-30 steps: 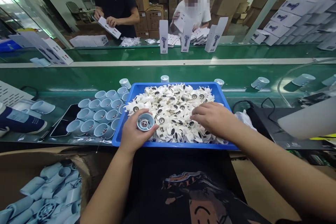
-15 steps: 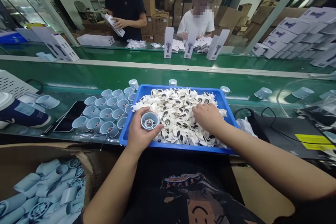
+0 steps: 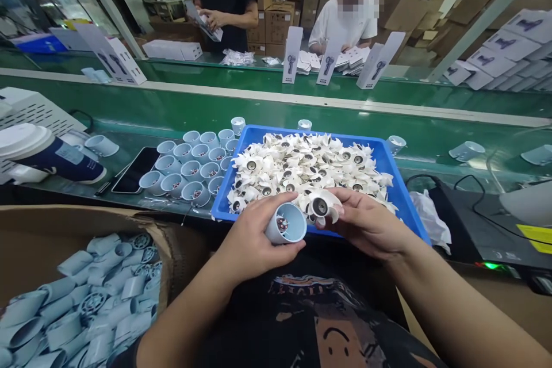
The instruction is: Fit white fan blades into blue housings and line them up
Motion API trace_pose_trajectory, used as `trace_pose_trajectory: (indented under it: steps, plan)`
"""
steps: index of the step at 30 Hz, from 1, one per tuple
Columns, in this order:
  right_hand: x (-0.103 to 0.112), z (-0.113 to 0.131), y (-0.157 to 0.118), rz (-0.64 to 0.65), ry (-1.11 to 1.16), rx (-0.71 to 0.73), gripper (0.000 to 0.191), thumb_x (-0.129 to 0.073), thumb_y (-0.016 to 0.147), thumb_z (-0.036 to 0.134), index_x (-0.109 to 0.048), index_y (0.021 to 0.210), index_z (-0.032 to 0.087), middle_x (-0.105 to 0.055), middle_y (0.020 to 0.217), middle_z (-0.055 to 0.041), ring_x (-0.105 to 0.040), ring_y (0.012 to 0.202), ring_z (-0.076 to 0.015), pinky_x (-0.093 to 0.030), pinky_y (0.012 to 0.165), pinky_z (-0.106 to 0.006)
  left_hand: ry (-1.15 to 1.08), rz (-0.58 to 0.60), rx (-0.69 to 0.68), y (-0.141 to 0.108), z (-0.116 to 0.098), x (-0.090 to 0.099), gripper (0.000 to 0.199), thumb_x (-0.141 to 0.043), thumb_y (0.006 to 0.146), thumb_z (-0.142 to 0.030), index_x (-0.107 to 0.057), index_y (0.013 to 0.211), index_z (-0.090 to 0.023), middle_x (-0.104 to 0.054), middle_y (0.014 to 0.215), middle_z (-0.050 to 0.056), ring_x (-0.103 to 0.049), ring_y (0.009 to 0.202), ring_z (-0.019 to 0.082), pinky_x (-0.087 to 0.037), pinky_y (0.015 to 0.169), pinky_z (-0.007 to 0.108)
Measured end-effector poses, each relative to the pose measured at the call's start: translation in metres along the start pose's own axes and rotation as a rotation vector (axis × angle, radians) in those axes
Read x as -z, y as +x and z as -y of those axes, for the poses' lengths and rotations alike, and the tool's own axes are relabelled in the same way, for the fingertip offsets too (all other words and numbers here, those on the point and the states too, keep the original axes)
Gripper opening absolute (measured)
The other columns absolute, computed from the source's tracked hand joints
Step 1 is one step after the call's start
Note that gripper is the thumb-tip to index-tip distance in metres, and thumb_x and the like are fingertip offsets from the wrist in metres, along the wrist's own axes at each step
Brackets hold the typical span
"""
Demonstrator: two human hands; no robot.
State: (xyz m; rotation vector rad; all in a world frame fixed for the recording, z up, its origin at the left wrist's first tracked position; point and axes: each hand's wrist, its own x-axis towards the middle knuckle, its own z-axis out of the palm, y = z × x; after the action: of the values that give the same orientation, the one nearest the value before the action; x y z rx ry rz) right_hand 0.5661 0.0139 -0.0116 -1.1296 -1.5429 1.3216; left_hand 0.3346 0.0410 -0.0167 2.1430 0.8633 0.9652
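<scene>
My left hand [image 3: 254, 241] is wrapped round a light blue cup-shaped housing [image 3: 297, 224], its open mouth tilted to the right and small reddish and metal parts showing inside. Just right of it, my right hand [image 3: 366, 221] pinches a white fan impeller [image 3: 319, 207] with a dark round hub facing the camera. Housing and impeller are close together, with a small gap between them. Both hands are over the front edge of a blue tray [image 3: 405, 184] heaped with white impellers [image 3: 293, 155].
Rows of blue housings [image 3: 192, 171] stand left of the tray, beside a phone [image 3: 137, 171] and a lidded cup [image 3: 56, 155]. A carton [image 3: 168, 264] of housings is at lower left. Two people work across the green belt [image 3: 194, 109]. A black device [image 3: 487, 224] lies right.
My right hand has lifted an impeller from the heap and come toward my left hand. The housing has moved right and nearer my body, turning its mouth rightward. The view has shifted.
</scene>
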Motion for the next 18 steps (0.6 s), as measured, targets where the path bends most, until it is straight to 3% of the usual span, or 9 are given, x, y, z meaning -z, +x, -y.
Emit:
trace_pose_trajectory:
  steps: [3, 7, 12, 15, 18]
  plan:
    - [-0.004, 0.004, -0.003, 0.000, -0.014, 0.057, 0.053, -0.064, 0.088, 0.071, -0.062, 0.101, 0.019, -0.066, 0.087, -0.0050, -0.066, 0.073, -0.0170, -0.057, 0.069, -0.029, 0.134, -0.005, -0.083, 0.002, -0.004, -0.005, 0.061, -0.080, 0.074, -0.032, -0.059, 0.131, -0.022, -0.072, 0.118, 0.009, -0.068, 0.107, 0.027, -0.052, 0.098, 0.045]
    - [-0.009, 0.023, -0.009, -0.045, -0.254, 0.179, 0.012, -0.070, 0.089, 0.028, -0.070, 0.100, 0.022, -0.064, 0.094, -0.0037, -0.063, 0.084, -0.0172, -0.052, 0.076, -0.029, 0.262, -0.034, -0.211, 0.004, -0.010, -0.013, 0.046, -0.072, 0.083, -0.030, -0.058, 0.126, -0.021, -0.073, 0.114, 0.010, -0.069, 0.105, 0.026, -0.053, 0.096, 0.046]
    - [-0.021, 0.034, -0.005, -0.104, -0.549, 0.315, 0.019, -0.074, 0.080, 0.002, -0.073, 0.085, 0.021, -0.050, 0.086, -0.0023, -0.053, 0.080, -0.0168, -0.044, 0.072, -0.029, 0.343, -0.167, -0.318, 0.004, -0.015, -0.023, 0.033, -0.058, 0.091, -0.019, -0.055, 0.124, -0.019, -0.072, 0.113, 0.010, -0.068, 0.106, 0.024, -0.054, 0.097, 0.042]
    - [-0.026, 0.026, 0.004, -0.110, -0.597, 0.360, 0.025, -0.079, 0.075, -0.002, -0.074, 0.086, 0.020, -0.046, 0.083, -0.0007, -0.052, 0.076, -0.0152, -0.043, 0.069, -0.027, 0.365, -0.211, -0.305, 0.003, -0.015, -0.029, 0.033, -0.058, 0.091, -0.018, -0.054, 0.124, -0.019, -0.072, 0.111, 0.009, -0.068, 0.104, 0.023, -0.055, 0.097, 0.041]
    - [-0.026, 0.022, 0.005, -0.129, -0.604, 0.393, 0.021, -0.075, 0.081, 0.002, -0.074, 0.092, 0.020, -0.049, 0.091, -0.0034, -0.054, 0.085, -0.0179, -0.045, 0.076, -0.031, 0.381, -0.205, -0.289, 0.000, -0.015, -0.029, 0.038, -0.059, 0.090, -0.018, -0.053, 0.128, -0.018, -0.072, 0.114, 0.011, -0.068, 0.106, 0.024, -0.054, 0.099, 0.041]
